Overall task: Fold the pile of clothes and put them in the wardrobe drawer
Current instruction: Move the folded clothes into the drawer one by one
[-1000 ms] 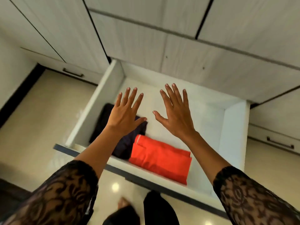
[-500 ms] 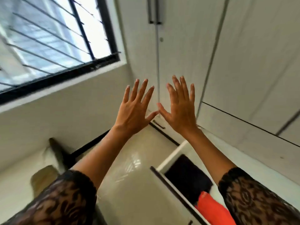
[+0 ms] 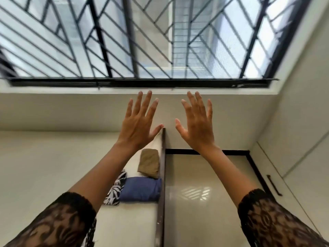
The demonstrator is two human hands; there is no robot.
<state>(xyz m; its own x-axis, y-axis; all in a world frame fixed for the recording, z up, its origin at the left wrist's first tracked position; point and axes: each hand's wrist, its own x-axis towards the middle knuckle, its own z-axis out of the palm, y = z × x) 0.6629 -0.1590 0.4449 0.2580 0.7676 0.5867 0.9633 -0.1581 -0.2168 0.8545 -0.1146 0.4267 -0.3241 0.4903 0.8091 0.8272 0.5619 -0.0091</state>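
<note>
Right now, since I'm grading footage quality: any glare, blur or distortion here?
Head view: window bars splay and bend, wide-angle distortion, slightly soft; head view: striped glare on the glossy floor; head view: left hand and right hand fairly sharp, evenly lit.

A barred window [image 3: 142, 41] fills the top of the view, its dark lower frame running above a cream wall [image 3: 71, 111]. Below, a bed [image 3: 128, 221] with a dark wooden edge stands beside a glossy floor [image 3: 201, 220] that shows a patch of reflected light.
</note>
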